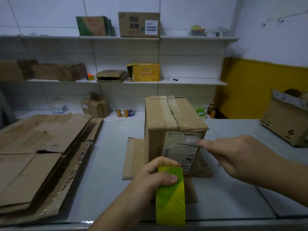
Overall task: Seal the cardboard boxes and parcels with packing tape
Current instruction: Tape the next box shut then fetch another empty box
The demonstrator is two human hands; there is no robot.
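Note:
A tall cardboard box (160, 120) stands on the grey table (225, 189), its top seam taped and a shipping label on the near face. My left hand (155, 177) grips a green-and-yellow roll of packing tape (170, 195) held upright in front of the box. My right hand (240, 155) pinches the free end of a clear tape strip (185, 148) pulled out from the roll, stretched before the label. A flat piece of cardboard (133, 159) lies under and left of the box.
A stack of flattened cardboard (38, 155) covers the table's left side. An open box (286, 120) sits at the far right. Wall shelves behind hold several boxes (139, 25) and drink cans (126, 113).

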